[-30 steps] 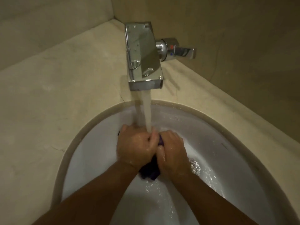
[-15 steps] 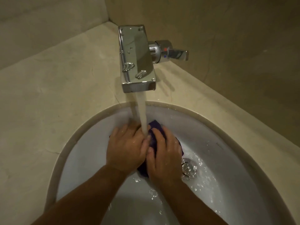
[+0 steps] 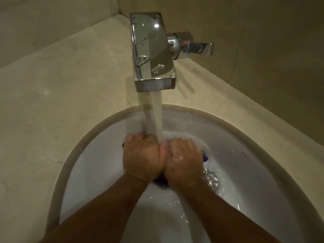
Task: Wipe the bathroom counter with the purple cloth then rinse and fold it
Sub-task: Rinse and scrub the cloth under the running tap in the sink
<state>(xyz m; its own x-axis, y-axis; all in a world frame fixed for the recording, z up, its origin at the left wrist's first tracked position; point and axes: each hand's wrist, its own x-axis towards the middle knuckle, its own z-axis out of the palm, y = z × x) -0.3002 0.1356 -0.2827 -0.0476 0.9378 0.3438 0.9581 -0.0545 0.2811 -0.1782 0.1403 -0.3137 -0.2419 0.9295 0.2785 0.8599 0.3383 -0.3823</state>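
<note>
The purple cloth (image 3: 161, 182) is bunched up inside the white sink (image 3: 98, 155), almost fully hidden under both hands; only dark scraps show below the wrists and at the right edge. My left hand (image 3: 141, 159) and my right hand (image 3: 185, 160) are side by side, both closed around the cloth, knuckles up. A stream of water (image 3: 157, 116) falls from the chrome faucet (image 3: 152, 53) and lands between my two thumbs.
The beige stone counter (image 3: 61, 88) wraps around the sink on the left and back. The faucet's lever handle (image 3: 199, 48) sticks out to the right. Walls meet in a corner behind the faucet. Water swirls at the drain (image 3: 211, 178), right of my right hand.
Both hands have closed back over the cloth, hiding the purple fold that showed at the top half a second ago. The water keeps running.
</note>
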